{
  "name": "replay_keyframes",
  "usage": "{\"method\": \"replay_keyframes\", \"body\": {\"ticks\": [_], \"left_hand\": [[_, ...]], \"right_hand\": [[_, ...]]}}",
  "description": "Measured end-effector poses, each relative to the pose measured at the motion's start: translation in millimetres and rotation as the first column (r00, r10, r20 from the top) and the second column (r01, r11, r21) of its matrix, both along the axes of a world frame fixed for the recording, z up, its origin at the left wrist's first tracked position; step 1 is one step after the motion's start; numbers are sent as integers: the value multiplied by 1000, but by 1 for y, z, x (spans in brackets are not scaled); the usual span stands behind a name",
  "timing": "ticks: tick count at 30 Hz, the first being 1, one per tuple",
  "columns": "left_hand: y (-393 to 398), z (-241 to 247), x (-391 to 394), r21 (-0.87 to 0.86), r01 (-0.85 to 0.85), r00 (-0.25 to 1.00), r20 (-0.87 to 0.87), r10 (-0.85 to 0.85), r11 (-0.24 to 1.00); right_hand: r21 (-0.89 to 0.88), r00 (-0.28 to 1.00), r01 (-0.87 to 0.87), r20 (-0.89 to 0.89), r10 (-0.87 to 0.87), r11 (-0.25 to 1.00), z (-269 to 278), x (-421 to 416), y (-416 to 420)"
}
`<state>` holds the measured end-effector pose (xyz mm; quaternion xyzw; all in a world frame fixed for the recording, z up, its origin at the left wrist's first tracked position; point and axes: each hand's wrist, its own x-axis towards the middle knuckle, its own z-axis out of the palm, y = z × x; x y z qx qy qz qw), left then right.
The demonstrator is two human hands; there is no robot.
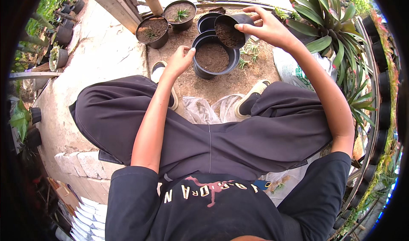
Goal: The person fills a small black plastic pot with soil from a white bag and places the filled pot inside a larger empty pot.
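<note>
My right hand grips a small black plastic pot by its rim and side. That pot is tilted, its mouth facing me, with loose brown soil inside. Below it a larger black plastic nursery pot stands on the ground, partly filled with soil. My left hand pinches the left rim of this larger pot between thumb and fingers. Another black pot stands just behind, partly covered by the tilted one. Several small uprooted plants lie on the ground to the right.
Two black pots with small spiky plants, one nearer and one farther, stand at the back left beside wooden posts. A large bromeliad overhangs a white plastic sack at right. Crumpled plastic sheeting lies between my shoes.
</note>
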<state>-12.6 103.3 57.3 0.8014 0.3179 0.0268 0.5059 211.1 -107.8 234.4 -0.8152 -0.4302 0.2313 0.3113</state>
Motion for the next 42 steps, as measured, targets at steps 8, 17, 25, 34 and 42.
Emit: {"method": "replay_keyframes", "body": {"ticks": [8,17,25,34,42], "left_hand": [[2,-15,-4,-116,74,995,-56,-81,991],[-1,-16,1,-127,124,992,20,-122,984],[-4,-6,1,-214,137,990,53,-129,967],[-6,-4,1,-231,155,988,61,-145,961],[-9,0,2,-217,156,987,74,-143,964]], "right_hand": [[-95,1000,-28,-13,27,995,-22,7,9],[-164,994,-77,65,89,983,-36,13,12],[-201,996,-79,16,84,976,-28,-3,20],[-179,892,-180,385,238,967,-31,-20,14],[-213,682,-339,615,396,916,-26,-29,14]]}}
